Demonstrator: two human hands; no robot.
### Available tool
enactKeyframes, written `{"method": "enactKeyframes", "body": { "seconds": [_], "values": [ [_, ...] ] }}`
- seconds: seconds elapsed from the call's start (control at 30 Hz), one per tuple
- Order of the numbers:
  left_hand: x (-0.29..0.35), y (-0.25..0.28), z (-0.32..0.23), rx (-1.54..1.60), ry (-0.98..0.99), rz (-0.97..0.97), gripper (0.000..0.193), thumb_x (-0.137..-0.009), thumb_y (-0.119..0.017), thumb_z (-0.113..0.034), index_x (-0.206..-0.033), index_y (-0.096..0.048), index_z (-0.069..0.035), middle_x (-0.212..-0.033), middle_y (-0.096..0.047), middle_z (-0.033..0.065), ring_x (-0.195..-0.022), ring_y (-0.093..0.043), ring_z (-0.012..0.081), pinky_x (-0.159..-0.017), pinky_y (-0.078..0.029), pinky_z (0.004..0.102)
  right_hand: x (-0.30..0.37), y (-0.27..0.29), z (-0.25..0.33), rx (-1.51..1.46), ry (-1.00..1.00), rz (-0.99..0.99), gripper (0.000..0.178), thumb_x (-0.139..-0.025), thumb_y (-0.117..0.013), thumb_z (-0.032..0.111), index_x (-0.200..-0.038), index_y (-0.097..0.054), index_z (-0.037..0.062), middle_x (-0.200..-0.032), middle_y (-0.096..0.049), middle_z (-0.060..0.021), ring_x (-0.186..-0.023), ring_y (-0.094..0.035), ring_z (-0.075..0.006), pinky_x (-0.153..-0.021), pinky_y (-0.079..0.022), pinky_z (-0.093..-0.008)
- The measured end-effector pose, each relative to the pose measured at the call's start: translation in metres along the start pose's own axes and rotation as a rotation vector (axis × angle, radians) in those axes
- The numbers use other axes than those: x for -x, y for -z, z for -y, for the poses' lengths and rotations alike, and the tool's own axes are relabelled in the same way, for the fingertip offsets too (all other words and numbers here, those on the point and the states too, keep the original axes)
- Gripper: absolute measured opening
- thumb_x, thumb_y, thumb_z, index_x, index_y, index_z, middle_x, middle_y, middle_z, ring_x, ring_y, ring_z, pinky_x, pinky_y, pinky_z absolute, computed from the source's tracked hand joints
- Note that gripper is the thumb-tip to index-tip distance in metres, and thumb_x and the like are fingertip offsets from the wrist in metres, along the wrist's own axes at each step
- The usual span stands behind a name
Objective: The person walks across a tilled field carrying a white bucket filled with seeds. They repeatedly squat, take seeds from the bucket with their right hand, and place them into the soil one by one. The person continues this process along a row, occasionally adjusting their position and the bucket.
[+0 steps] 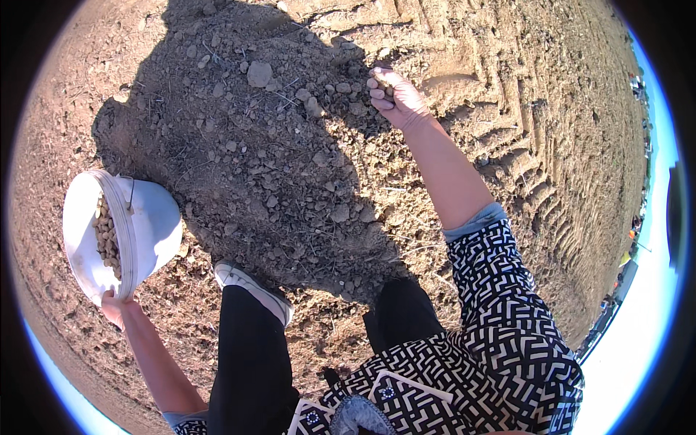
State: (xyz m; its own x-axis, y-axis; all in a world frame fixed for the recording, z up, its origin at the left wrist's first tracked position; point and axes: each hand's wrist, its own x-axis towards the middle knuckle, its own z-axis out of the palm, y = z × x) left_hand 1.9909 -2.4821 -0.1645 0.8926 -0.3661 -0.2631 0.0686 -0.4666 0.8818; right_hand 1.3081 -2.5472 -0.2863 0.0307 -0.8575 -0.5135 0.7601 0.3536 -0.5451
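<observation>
My left hand grips the rim of a white plastic bucket, which is tilted so that its mouth faces left. Small brown nut-like pieces lie inside, along the lower wall. Out ahead and to the right, my right hand is curled, palm partly up, around several small brown pieces like those in the bucket. Its fingers are bent above the soil, and the hand touches nothing else that I can make out.
Dry, cloddy earth surrounds me, with a larger clod ahead and tyre tracks on the right. My shadow darkens the middle ground. My left shoe stands near the bucket. Distant vehicles or objects line the far right edge.
</observation>
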Motion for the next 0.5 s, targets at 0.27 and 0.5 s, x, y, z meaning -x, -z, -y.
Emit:
{"method": "enactKeyframes", "body": {
  "seconds": [0.27,0.5],
  "values": [
    [0.001,-0.005,0.001,0.034,0.02,-0.047,0.038,-0.088,-0.045,-0.013,-0.114,-0.047,0.015,-0.112,-0.054,0.0248,-0.098,-0.06,0.0375,-0.072,-0.056,0.0442,-0.005,-0.048,-0.032,1.154,0.044,-0.288,0.018,-0.083,-0.07,0.022,-0.08,-0.069,0.0051,-0.077,-0.065,-0.0039,-0.051,-0.056,-0.0121,-0.053,-0.048,-0.0282],
    [-0.007,-0.008,0.005,0.011,-0.035,-0.005,0.037,-0.087,-0.045,-0.011,-0.112,-0.045,0.017,-0.111,-0.052,0.0257,-0.097,-0.058,0.0415,-0.073,-0.056,0.0483,-0.009,-0.062,-0.032,1.665,0.335,-0.34,0.023,-0.082,-0.063,0.028,-0.09,-0.069,0.0068,-0.089,-0.067,-0.0116,-0.085,-0.065,-0.0274,-0.077,-0.051,-0.0417]
  ]
}}
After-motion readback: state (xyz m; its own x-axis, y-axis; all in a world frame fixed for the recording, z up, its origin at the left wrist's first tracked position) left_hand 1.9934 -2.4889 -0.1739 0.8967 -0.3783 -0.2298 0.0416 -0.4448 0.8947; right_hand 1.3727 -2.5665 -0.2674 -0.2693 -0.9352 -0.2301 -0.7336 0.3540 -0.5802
